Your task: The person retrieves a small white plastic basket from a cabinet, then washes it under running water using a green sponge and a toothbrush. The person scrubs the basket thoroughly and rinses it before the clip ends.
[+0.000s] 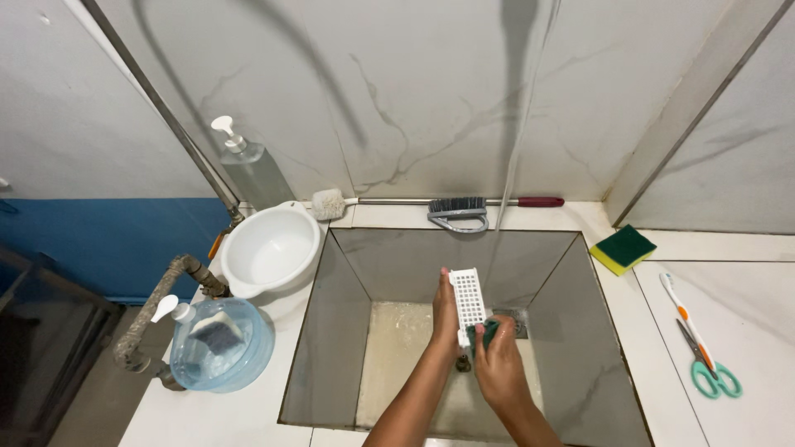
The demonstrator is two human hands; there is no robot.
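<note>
Over a deep stone sink (571, 290), my left hand (445, 319) holds a white perforated plastic piece (468, 298) upright by its left edge. My right hand (497, 364) grips a dark green scrubbing pad (483, 333) pressed against the lower end of that piece. Both forearms reach in from the bottom edge of the view. A thin stream of water (507, 182) falls from above toward the sink, just to the right of the piece.
A white bowl (269, 248), a pump bottle (248, 170) and a clear blue tub (224, 343) with a sponge sit left of the sink. A bottle brush (331, 203) and scrub brush (457, 213) lie behind. A yellow-green sponge (623, 248), toothbrush (683, 310) and scissors (708, 368) lie right.
</note>
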